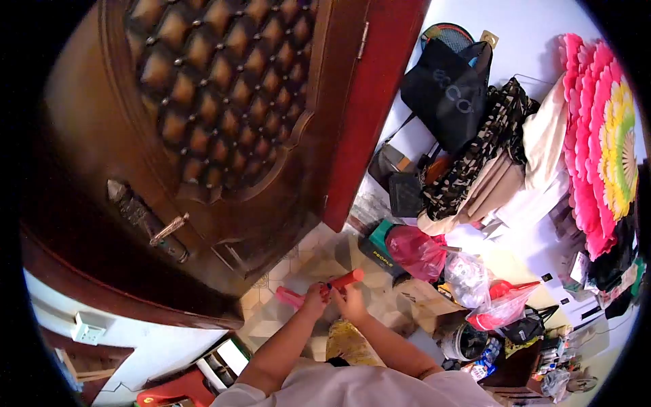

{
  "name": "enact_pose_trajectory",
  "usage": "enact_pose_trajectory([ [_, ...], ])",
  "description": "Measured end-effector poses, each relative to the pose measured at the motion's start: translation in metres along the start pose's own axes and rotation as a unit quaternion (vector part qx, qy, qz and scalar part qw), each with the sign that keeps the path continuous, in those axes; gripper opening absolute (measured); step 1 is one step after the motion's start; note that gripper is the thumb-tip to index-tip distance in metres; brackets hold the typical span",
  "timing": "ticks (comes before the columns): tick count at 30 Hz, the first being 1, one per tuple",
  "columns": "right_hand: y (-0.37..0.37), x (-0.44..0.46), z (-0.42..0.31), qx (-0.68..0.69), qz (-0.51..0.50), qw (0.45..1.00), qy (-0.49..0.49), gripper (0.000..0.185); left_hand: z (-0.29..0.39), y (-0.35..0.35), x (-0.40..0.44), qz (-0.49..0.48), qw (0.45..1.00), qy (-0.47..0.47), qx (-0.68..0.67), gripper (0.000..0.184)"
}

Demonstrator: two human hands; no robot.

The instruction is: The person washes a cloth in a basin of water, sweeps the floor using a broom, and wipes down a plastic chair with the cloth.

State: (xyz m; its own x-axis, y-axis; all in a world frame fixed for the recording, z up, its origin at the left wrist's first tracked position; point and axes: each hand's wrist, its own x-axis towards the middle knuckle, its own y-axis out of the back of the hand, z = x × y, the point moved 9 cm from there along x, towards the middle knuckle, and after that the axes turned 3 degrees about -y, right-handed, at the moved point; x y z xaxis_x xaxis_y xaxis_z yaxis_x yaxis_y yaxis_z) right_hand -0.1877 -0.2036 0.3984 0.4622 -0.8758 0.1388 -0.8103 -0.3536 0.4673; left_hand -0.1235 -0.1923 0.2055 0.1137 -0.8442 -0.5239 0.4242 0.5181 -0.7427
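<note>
Hands [350, 305] hold a reddish tube [349, 277] above open floor [271, 320] between door edge [278, 256] and bags [413, 254].

A black bag [447, 95] hangs beside a pink fan [590, 146].

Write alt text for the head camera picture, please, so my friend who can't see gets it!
A person's left hand and right hand hold a red tube and a pink piece above a tiled floor. A dark wooden door fills the left; bags and clothes hang at right, beside a big pink-and-yellow decoration.
</note>
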Motion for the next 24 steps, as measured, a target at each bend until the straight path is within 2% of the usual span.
enact_pose_trajectory([
  [2,0.014,0.02,0.013,0.011,0.005,1.0,-0.014,0.02,0.008,-0.035,-0.001,0.009,0.999,0.007,0.051,0.012],
  [4,0.037,0.042,0.026,-0.016,0.053,0.998,-0.024,0.02,0.01,-0.054,0.016,0.031,0.996,0.019,0.087,0.013],
  [6,0.052,0.066,0.046,-0.004,0.063,0.997,-0.043,0.02,0.001,-0.086,0.038,-0.083,0.995,0.052,0.036,0.016],
  [8,0.07,0.091,0.07,0.011,0.074,0.996,-0.055,0.019,-0.003,-0.101,0.066,-0.079,0.994,0.061,0.042,0.016],
  [10,0.078,0.113,0.087,0.04,0.023,0.997,-0.065,0.024,-0.006,-0.123,0.085,-0.074,0.993,0.071,0.051,0.017],
  [12,0.097,0.134,0.096,0.053,0.004,0.996,-0.078,0.024,-0.008,-0.14,0.11,-0.015,0.996,0.064,0.062,0.017],
  [13,0.105,0.147,0.099,0.059,-0.019,0.994,-0.087,0.025,-0.011,-0.15,0.123,-0.015,0.995,0.069,0.068,0.017],
  [16,0.129,0.175,0.118,0.09,0.015,0.994,-0.064,0.028,-0.015,-0.172,0.161,-0.052,0.995,0.064,0.056,0.018],
  [18,0.146,0.184,0.133,0.063,0.03,0.993,-0.1,0.03,-0.021,-0.178,0.188,-0.029,0.994,0.08,0.064,0.021],
  [19,0.153,0.187,0.143,0.034,0.038,0.991,-0.125,0.031,-0.015,-0.188,0.185,0.031,0.995,0.068,0.061,0.025],
  [20,0.16,0.188,0.159,0.036,0.05,0.989,-0.137,0.031,-0.016,-0.194,0.195,0.03,0.994,0.082,0.071,0.025],
  [22,0.181,0.19,0.188,0.157,0.084,0.981,-0.073,0.035,-0.013,-0.208,0.219,-0.034,0.989,0.097,0.105,0.029],
  [23,0.19,0.182,0.211,0.099,0.058,0.986,-0.119,0.034,-0.015,-0.204,0.23,0.0,0.984,0.116,0.138,0.033],
  [24,0.204,0.171,0.234,0.097,0.076,0.984,-0.131,0.034,-0.019,-0.207,0.24,-0.007,0.98,0.134,0.148,0.033],
])
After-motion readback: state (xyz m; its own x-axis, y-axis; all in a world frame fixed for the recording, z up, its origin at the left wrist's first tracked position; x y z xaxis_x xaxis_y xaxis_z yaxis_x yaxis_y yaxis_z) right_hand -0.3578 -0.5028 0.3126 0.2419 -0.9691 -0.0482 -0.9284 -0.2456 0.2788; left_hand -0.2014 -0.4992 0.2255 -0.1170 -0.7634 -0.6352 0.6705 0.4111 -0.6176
